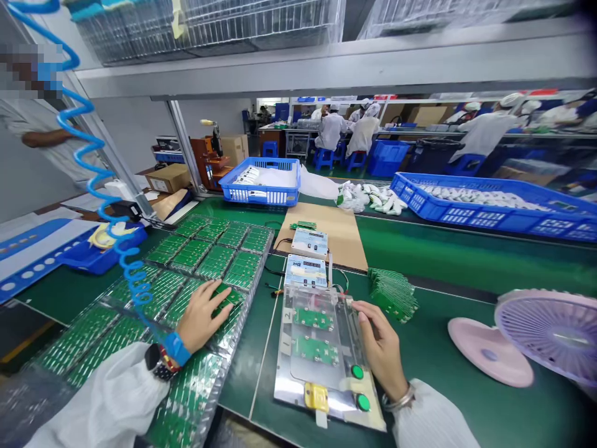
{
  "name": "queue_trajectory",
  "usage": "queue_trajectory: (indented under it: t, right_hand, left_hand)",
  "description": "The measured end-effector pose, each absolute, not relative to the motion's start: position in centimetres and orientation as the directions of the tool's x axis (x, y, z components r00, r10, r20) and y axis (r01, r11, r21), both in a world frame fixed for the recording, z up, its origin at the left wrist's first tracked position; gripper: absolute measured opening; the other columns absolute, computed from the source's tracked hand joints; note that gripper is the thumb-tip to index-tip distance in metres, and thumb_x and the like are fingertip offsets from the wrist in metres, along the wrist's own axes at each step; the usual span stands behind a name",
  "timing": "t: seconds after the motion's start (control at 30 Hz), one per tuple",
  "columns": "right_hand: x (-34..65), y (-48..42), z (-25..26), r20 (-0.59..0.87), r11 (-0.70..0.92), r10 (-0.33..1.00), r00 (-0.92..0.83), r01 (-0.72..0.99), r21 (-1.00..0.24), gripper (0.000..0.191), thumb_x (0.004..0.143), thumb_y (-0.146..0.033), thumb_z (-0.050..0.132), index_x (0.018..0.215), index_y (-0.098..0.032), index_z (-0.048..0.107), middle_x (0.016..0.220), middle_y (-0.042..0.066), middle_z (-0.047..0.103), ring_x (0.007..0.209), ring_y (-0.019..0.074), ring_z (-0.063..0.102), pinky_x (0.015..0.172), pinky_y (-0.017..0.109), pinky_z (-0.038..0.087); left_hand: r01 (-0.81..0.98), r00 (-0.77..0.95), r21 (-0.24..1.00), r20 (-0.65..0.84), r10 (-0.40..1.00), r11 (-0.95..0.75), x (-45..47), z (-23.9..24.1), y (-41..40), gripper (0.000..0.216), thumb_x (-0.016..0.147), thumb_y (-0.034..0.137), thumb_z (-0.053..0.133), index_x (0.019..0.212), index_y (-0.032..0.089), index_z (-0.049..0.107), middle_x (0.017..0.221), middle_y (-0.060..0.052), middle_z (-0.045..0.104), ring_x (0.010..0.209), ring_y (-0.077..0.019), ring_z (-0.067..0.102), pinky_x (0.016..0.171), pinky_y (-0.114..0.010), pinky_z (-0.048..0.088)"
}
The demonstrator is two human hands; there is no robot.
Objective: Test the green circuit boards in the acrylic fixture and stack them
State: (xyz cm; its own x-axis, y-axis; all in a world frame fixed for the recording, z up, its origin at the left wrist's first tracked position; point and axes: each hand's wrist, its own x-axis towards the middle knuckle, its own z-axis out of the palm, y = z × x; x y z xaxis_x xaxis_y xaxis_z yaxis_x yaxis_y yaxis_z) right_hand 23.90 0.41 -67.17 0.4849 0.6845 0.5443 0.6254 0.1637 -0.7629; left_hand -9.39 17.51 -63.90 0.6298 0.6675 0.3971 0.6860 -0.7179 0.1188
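Note:
My left hand (203, 317), fingers spread, lies over a clear plastic tray (219, 350) filled with green circuit boards (219, 260). Its fingertips are at a board in a near right compartment; whether they touch it I cannot tell. My right hand (380, 342) has its thumb and fingers closed at the upper right edge of a metal test fixture (286, 389). Under the fixture's clear cover sit two green boards, the upper board (313, 318) by label 2 and the lower board (314, 350) by label 1. Two green buttons and a yellow latch (316, 396) are on the fixture's near part.
Behind the fixture stand two display boxes (305, 270) with wires. A fanned stack of boards (394, 294) lies to the right, near a pink fan (555, 336). Blue baskets (489, 211) stand farther back. A coiled blue hose (88, 149) hangs at left. Co-workers sit beyond.

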Motion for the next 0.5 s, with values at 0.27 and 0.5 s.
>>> queue_trajectory:
  t: [0.27, 0.5]
  right_hand:
    - [23.84, 0.16, -67.08, 0.557, 0.164, 0.689, 0.465, 0.648, -0.744, 0.02, 0.087, -0.026, 0.044, 0.096, -0.02, 0.061, 0.101, 0.009, 0.059, 0.099, 0.0207, 0.055, 0.084, 0.037, 0.044]
    - [23.57, 0.17, -66.95, 0.558, 0.156, 0.675, 0.482, 0.647, -0.747, 0.021, 0.087, -0.027, 0.044, 0.095, -0.019, 0.061, 0.1, 0.01, 0.06, 0.098, 0.0219, 0.055, 0.084, 0.039, 0.045]
  left_hand:
    - [0.707, 0.655, 0.123, 0.258, 0.71, -0.696, -8.25, -64.94, 16.49, 0.045, 0.09, 0.041, 0.035, 0.128, 0.021, 0.048, 0.132, -0.012, 0.043, 0.123, -0.0321, 0.034, 0.096, -0.051, 0.037]
    - [0.728, 0.615, 0.168, 0.267, 0.742, -0.664, -8.24, -64.79, 16.61, 0.044, 0.089, 0.043, 0.036, 0.123, 0.018, 0.048, 0.127, -0.013, 0.043, 0.119, -0.0304, 0.038, 0.094, -0.048, 0.038]
